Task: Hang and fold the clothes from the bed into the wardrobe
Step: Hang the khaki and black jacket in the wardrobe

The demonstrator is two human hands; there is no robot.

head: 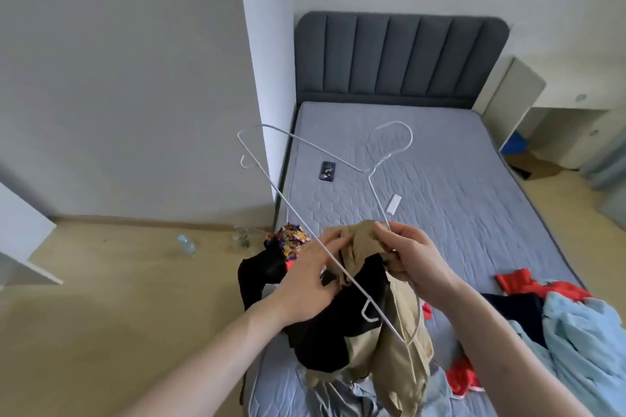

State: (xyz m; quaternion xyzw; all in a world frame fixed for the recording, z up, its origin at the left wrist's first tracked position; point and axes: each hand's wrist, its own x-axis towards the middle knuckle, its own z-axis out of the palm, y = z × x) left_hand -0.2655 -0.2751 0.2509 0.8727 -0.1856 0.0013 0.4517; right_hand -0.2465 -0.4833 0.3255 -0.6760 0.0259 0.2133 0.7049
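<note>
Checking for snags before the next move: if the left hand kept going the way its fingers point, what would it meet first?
Probably the tan garment bunched at the left hand fingertips, with the right hand just beyond; depth is uncertain.

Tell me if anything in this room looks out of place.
Yes. A plastic bottle and a glass sit on the floor by the wall, easy to kick. A phone and a small white object lie loose on the mattress where clothes get sorted.
</note>
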